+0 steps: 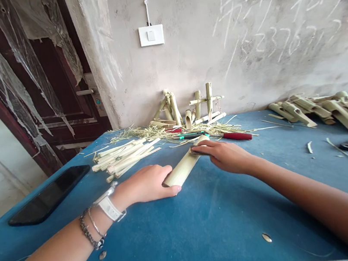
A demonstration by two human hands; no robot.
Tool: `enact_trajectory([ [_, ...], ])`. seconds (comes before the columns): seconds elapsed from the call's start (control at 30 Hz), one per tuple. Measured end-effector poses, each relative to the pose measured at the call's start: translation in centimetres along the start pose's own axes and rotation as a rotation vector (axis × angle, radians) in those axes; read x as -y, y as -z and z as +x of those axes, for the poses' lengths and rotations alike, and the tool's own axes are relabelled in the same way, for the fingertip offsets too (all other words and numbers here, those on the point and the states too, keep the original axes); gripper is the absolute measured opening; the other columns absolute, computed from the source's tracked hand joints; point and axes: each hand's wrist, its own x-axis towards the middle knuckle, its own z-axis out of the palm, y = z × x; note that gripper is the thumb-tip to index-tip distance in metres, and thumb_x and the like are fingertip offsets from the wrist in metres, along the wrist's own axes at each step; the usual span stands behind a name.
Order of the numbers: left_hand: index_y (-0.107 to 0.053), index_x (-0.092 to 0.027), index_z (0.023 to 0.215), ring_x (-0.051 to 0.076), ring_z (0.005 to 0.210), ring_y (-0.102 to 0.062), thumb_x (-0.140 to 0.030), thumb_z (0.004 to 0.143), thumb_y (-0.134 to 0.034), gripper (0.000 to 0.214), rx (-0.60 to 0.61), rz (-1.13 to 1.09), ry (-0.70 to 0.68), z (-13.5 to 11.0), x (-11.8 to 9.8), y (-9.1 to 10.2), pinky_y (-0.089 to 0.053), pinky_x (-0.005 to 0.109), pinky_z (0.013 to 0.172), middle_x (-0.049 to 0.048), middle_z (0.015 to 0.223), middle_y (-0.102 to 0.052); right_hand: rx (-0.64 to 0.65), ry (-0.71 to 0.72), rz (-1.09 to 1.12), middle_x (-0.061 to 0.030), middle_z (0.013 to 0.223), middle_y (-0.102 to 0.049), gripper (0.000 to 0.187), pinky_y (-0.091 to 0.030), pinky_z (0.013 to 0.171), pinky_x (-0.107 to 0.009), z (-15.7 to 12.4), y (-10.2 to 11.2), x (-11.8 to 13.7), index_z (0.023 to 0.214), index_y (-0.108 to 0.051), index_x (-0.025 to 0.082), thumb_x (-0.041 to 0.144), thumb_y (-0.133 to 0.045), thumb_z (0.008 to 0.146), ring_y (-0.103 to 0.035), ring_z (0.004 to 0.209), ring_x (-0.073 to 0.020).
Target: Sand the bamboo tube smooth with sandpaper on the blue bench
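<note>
A pale split bamboo piece [184, 167] lies slanted on the blue table [208, 225]. My left hand [147, 183] is closed round its near end, fingers curled over it. My right hand [225, 154] rests on its far end, fingers pressed down flat on the bamboo. A watch and bracelets sit on my left wrist.
A pile of thin bamboo strips [124, 156] lies behind my left hand. A red-handled tool [237, 136] and bamboo shavings [168, 133] lie beyond. Thick bamboo tubes [331, 109] are at the right, a small bamboo frame [190, 108] by the wall, a black phone [51, 194] at left.
</note>
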Motion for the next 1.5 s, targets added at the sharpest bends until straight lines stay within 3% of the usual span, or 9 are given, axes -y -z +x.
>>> enact_trajectory([
  [0.07, -0.041, -0.021, 0.072, 0.013, 0.052, -0.043, -0.06, 0.08, -0.042, 0.04, 0.004, -0.002, -0.002, -0.1, 0.1, 0.0, -0.023, 0.027, 0.046, -0.0015, 0.065, -0.05, 0.027, -0.135, -0.078, -0.0089, 0.13, -0.05, 0.06, -0.05, 0.068, -0.034, -0.1, -0.3, -1.1, 0.135, -0.042, 0.025, 0.004, -0.034, 0.08, -0.062, 0.092, -0.024],
  [0.13, -0.041, -0.021, 0.072, 0.013, 0.052, -0.043, -0.06, 0.08, -0.042, 0.04, 0.009, -0.005, 0.0, -0.1, 0.1, 0.0, -0.023, 0.027, 0.046, -0.0014, 0.065, -0.05, 0.047, -0.151, -0.087, -0.0107, 0.13, -0.049, 0.061, -0.049, 0.067, -0.034, -0.1, -0.5, -1.2, 0.137, -0.039, 0.023, 0.004, -0.035, 0.08, -0.062, 0.089, -0.0242],
  [0.3, -0.042, -0.021, 0.073, 0.014, 0.055, -0.045, -0.058, 0.079, -0.043, 0.038, 0.003, -0.007, 0.01, -0.1, 0.0, 0.1, -0.025, 0.027, 0.048, -0.0007, 0.068, -0.052, 0.039, 0.19, 0.118, -0.0039, 0.136, -0.043, 0.065, -0.047, 0.083, -0.033, 0.0, 0.4, 1.8, 0.136, -0.039, 0.029, 0.004, -0.038, 0.076, -0.057, 0.103, -0.0206],
  [0.4, -0.043, -0.021, 0.073, 0.015, 0.056, -0.046, -0.058, 0.079, -0.043, 0.037, -0.006, 0.002, 0.017, 0.0, -0.2, 0.2, -0.025, 0.027, 0.048, -0.0003, 0.068, -0.052, 0.046, 0.281, 0.185, -0.0017, 0.136, -0.044, 0.065, -0.046, 0.087, -0.032, 0.0, 0.8, 2.2, 0.135, -0.04, 0.03, 0.004, -0.039, 0.076, -0.054, 0.109, -0.0194],
  [0.67, -0.042, -0.021, 0.073, 0.014, 0.054, -0.045, -0.06, 0.08, -0.042, 0.039, 0.026, -0.007, 0.02, -0.1, -0.1, 0.2, -0.024, 0.028, 0.047, -0.0011, 0.067, -0.052, 0.014, -0.064, -0.046, -0.0058, 0.132, -0.048, 0.061, -0.049, 0.067, -0.032, -0.2, -0.2, -1.3, 0.138, -0.038, 0.03, 0.005, -0.032, 0.082, -0.063, 0.088, -0.0214],
  [0.9, -0.045, -0.021, 0.075, 0.016, 0.059, -0.049, -0.058, 0.079, -0.043, 0.037, 0.005, -0.004, 0.02, -0.1, 0.0, 0.1, -0.027, 0.028, 0.049, 0.0008, 0.071, -0.055, 0.045, 0.289, 0.249, -0.0014, 0.135, -0.045, 0.062, -0.046, 0.087, -0.031, 0.1, 0.7, 2.3, 0.136, -0.041, 0.032, 0.005, -0.038, 0.08, -0.055, 0.106, -0.0179],
  [1.17, -0.044, -0.021, 0.074, 0.014, 0.053, -0.045, -0.06, 0.079, -0.041, 0.04, 0.022, -0.008, 0.017, -0.1, -0.2, 0.3, -0.024, 0.027, 0.046, -0.0007, 0.066, -0.052, -0.02, -0.142, -0.001, -0.0066, 0.131, -0.048, 0.06, -0.05, 0.074, -0.032, -0.2, -0.3, -2.1, 0.133, -0.046, 0.031, 0.006, -0.038, 0.08, -0.062, 0.092, -0.0216],
  [1.4, -0.045, -0.021, 0.076, 0.016, 0.057, -0.048, -0.061, 0.078, -0.043, 0.04, 0.017, -0.012, 0.031, -0.1, -0.3, 0.3, -0.026, 0.028, 0.048, 0.0008, 0.069, -0.054, 0.025, 0.236, 0.303, -0.0031, 0.133, -0.046, 0.061, -0.048, 0.081, -0.031, 0.2, 0.5, 2.0, 0.133, -0.045, 0.032, 0.008, -0.044, 0.078, -0.058, 0.1, -0.0184],
  [1.5, -0.045, -0.021, 0.076, 0.016, 0.057, -0.048, -0.061, 0.079, -0.043, 0.04, 0.022, -0.011, 0.034, -0.1, -0.3, 0.4, -0.026, 0.028, 0.049, 0.0005, 0.07, -0.054, 0.031, 0.202, 0.256, -0.0023, 0.134, -0.045, 0.059, -0.048, 0.082, -0.031, 0.1, 0.6, 1.3, 0.133, -0.045, 0.032, 0.008, -0.043, 0.079, -0.057, 0.101, -0.0191],
])
